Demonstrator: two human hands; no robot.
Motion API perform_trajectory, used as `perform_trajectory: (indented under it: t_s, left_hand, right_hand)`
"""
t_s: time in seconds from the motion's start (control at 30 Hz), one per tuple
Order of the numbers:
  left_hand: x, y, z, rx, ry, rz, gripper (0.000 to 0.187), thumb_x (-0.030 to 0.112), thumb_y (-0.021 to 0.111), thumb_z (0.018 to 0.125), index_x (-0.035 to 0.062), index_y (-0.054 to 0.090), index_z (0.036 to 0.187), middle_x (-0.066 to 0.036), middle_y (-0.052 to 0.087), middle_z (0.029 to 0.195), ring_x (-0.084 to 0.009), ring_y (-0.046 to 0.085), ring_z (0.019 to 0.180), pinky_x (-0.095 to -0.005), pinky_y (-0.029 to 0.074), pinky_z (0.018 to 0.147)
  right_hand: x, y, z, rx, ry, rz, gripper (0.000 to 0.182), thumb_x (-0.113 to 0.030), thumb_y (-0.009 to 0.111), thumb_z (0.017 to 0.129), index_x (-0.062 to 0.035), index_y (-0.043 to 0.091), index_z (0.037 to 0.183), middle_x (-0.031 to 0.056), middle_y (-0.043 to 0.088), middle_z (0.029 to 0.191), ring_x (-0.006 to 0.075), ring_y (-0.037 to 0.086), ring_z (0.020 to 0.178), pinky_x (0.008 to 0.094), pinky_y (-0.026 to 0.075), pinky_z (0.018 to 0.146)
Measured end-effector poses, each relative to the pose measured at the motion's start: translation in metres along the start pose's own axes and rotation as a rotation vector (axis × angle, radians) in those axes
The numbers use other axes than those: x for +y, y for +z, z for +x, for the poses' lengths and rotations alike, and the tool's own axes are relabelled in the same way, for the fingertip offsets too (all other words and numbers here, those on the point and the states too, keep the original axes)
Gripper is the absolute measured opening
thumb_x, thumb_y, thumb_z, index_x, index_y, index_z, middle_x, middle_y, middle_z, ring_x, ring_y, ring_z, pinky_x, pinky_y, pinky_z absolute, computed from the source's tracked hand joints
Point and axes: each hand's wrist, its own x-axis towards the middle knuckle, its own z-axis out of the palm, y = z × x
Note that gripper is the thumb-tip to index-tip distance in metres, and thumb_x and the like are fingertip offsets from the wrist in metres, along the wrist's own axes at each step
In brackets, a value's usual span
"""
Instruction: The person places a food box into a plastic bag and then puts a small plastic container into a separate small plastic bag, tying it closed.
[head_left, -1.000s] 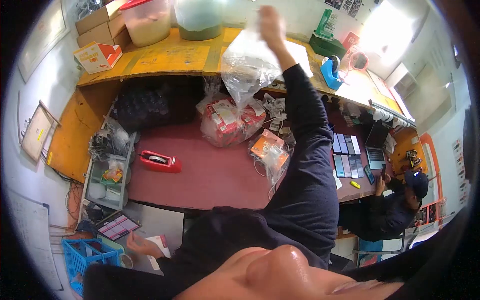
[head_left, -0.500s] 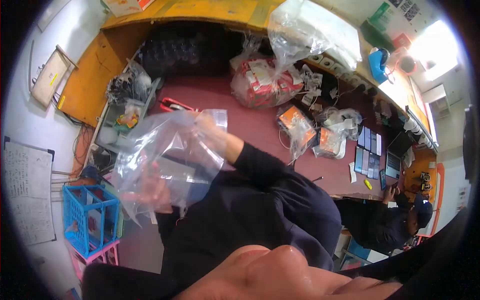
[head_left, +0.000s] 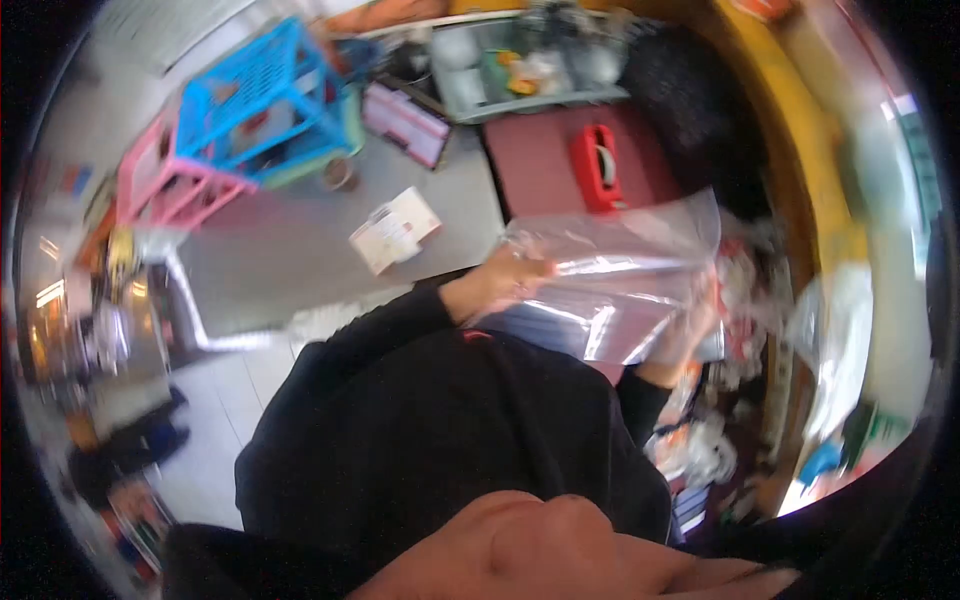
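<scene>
Clear crinkly plastic bag [head_left: 620, 280] is stretched between both hands at chest height, above the maroon desk edge: left hand [head_left: 505, 282] pinches one side, right hand [head_left: 695, 325] grips the other. Nothing inside yet, seemingly; filling remains.

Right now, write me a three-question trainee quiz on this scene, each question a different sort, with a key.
1. True or false: both hands grip the clear plastic bag.
2. Multiple choice: the red tape dispenser sits on A) the blue basket, B) the maroon desk top, C) the floor.
3. Fill in: the basket next to the blue basket is coloured ____.

Key
1. True: the left hand holds one edge and the right hand the other, with the bag stretched between them.
2. B: it rests on the maroon desk top.
3. Pink: the pink basket stands beside it.
</scene>
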Motion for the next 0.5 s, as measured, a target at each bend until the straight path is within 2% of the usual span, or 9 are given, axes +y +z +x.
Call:
perform_trajectory:
  t_s: [0.03, 0.07, 0.13, 0.17, 0.23, 0.27, 0.3, 0.43, 0.5]
  left_hand:
    - [-0.003, 0.000, 0.004, -0.047, 0.081, -0.014, 0.023, 0.028, 0.065, 0.083, 0.0061, 0.061, 0.089, 0.001, 0.052, 0.065, -0.0071, 0.048, 0.056, -0.0218, 0.036, 0.047]
    - [-0.002, -0.002, 0.006, -0.005, 0.113, -0.038, 0.023, 0.028, 0.065, 0.083, 0.0061, 0.061, 0.089, 0.001, 0.052, 0.065, -0.0071, 0.048, 0.056, -0.0218, 0.036, 0.047]
    - [0.005, -0.010, 0.008, -0.028, 0.013, -0.064, 0.028, 0.031, 0.066, 0.083, 0.0048, 0.061, 0.090, 0.004, 0.049, 0.059, -0.0055, 0.044, 0.051, -0.0234, 0.032, 0.041]
    - [0.007, -0.008, 0.006, -0.023, 0.002, -0.024, 0.029, 0.029, 0.065, 0.084, 0.0030, 0.063, 0.097, 0.001, 0.055, 0.065, -0.0063, 0.049, 0.054, -0.0221, 0.036, 0.045]
    - [0.020, -0.004, 0.000, 0.015, 0.048, -0.045, 0.029, 0.028, 0.064, 0.084, 0.0023, 0.063, 0.098, 0.000, 0.058, 0.069, -0.0073, 0.052, 0.056, -0.0213, 0.038, 0.047]
    - [0.027, -0.002, -0.004, 0.036, 0.082, -0.046, 0.028, 0.026, 0.064, 0.085, 0.0016, 0.063, 0.098, -0.002, 0.060, 0.073, -0.0083, 0.055, 0.058, -0.0205, 0.040, 0.048]
    - [0.031, -0.006, -0.010, 0.047, 0.058, -0.083, 0.021, 0.020, 0.063, 0.086, 0.0012, 0.063, 0.095, -0.008, 0.065, 0.089, -0.0100, 0.059, 0.068, -0.0195, 0.043, 0.056]
    - [0.018, -0.035, -0.013, -0.087, 0.018, -0.045, 0.014, 0.016, 0.063, 0.086, 0.0028, 0.062, 0.089, -0.010, 0.066, 0.093, -0.0120, 0.061, 0.077, -0.0215, 0.046, 0.062]
    - [0.003, -0.050, -0.001, -0.130, 0.053, -0.180, 0.009, 0.012, 0.063, 0.085, 0.0044, 0.059, 0.087, -0.010, 0.066, 0.090, -0.0142, 0.062, 0.077, -0.0226, 0.047, 0.062]
  right_hand:
    - [0.014, 0.006, -0.001, 0.186, 0.043, -0.078, 0.048, -0.030, 0.052, 0.091, 0.0021, 0.044, 0.126, 0.0128, 0.052, 0.119, 0.0188, 0.054, 0.102, 0.0307, 0.045, 0.088]
    - [0.020, 0.004, 0.003, 0.130, 0.057, -0.072, 0.048, -0.030, 0.052, 0.091, 0.0021, 0.044, 0.126, 0.0128, 0.052, 0.119, 0.0188, 0.054, 0.102, 0.0307, 0.045, 0.088]
    - [0.024, -0.009, 0.017, 0.085, 0.277, -0.329, 0.047, -0.030, 0.049, 0.092, 0.0029, 0.045, 0.125, 0.0149, 0.052, 0.120, 0.0220, 0.054, 0.103, 0.0332, 0.044, 0.091]
    - [0.023, -0.023, 0.026, 0.059, 0.281, -0.330, 0.047, -0.030, 0.049, 0.092, 0.0029, 0.045, 0.125, 0.0149, 0.052, 0.120, 0.0220, 0.054, 0.103, 0.0332, 0.044, 0.091]
    - [0.030, -0.033, 0.041, 0.211, 0.360, 0.032, 0.041, -0.024, 0.046, 0.094, 0.0022, 0.047, 0.124, 0.0145, 0.052, 0.120, 0.0232, 0.054, 0.105, 0.0336, 0.044, 0.092]
    - [0.035, -0.036, 0.047, 0.198, 0.364, 0.031, 0.041, -0.024, 0.046, 0.094, 0.0022, 0.047, 0.124, 0.0145, 0.052, 0.120, 0.0232, 0.054, 0.105, 0.0336, 0.044, 0.092]
    - [0.040, -0.040, 0.054, 0.133, 0.319, -0.032, 0.039, -0.023, 0.045, 0.094, 0.0020, 0.047, 0.124, 0.0145, 0.053, 0.120, 0.0232, 0.054, 0.104, 0.0334, 0.044, 0.091]
    - [0.056, -0.052, 0.074, -0.129, 0.124, -0.275, 0.035, -0.018, 0.044, 0.094, 0.0010, 0.049, 0.122, 0.0148, 0.053, 0.119, 0.0234, 0.054, 0.104, 0.0325, 0.045, 0.090]
    - [0.057, -0.046, 0.079, -0.205, 0.067, -0.332, 0.034, -0.017, 0.043, 0.094, 0.0008, 0.049, 0.122, 0.0149, 0.053, 0.118, 0.0234, 0.054, 0.103, 0.0323, 0.045, 0.090]
